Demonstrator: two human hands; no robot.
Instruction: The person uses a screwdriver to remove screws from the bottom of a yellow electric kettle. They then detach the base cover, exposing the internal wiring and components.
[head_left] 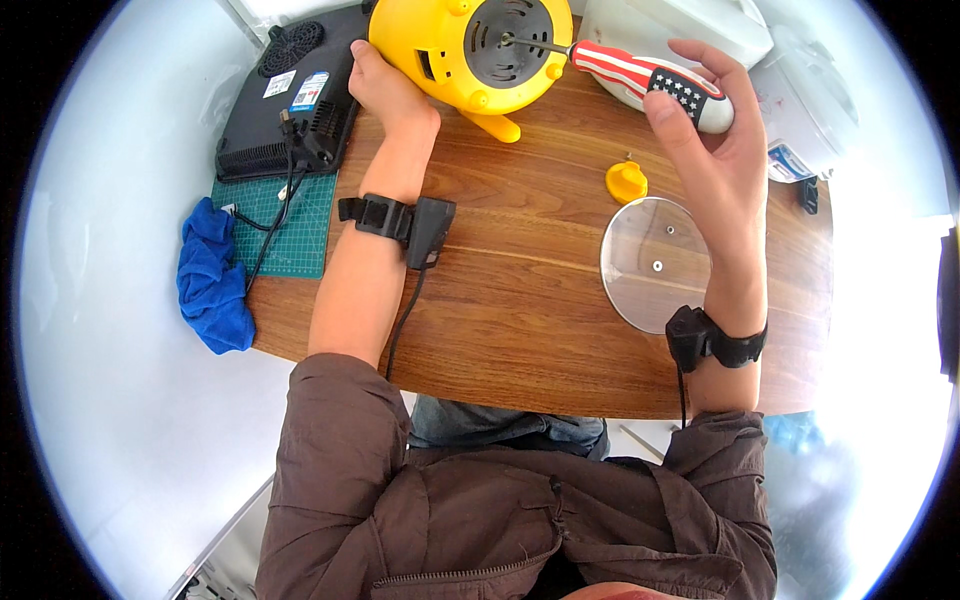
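A yellow electric pot (412,32) lies on its side at the far edge, with its dark slotted round base plate (512,70) toward me. My left hand (392,95) steadies the pot from the left, its fingers mostly hidden. My right hand (720,135) grips a screwdriver (640,82) by its red, white and black star-patterned handle. The screwdriver's tip meets the middle of the base plate. Below the handle, a yellow lid knob (627,182) sits on the table beside a round glass lid (640,300). Two small ring-shaped parts show on the lid, one a white washer (657,266).
At left, a black appliance (255,110) with a vent and power cord rests partly on a green cutting mat (300,235). A blue cloth (212,280) hangs over the wooden table's (500,330) left edge. White containers (810,110) stand at the far right.
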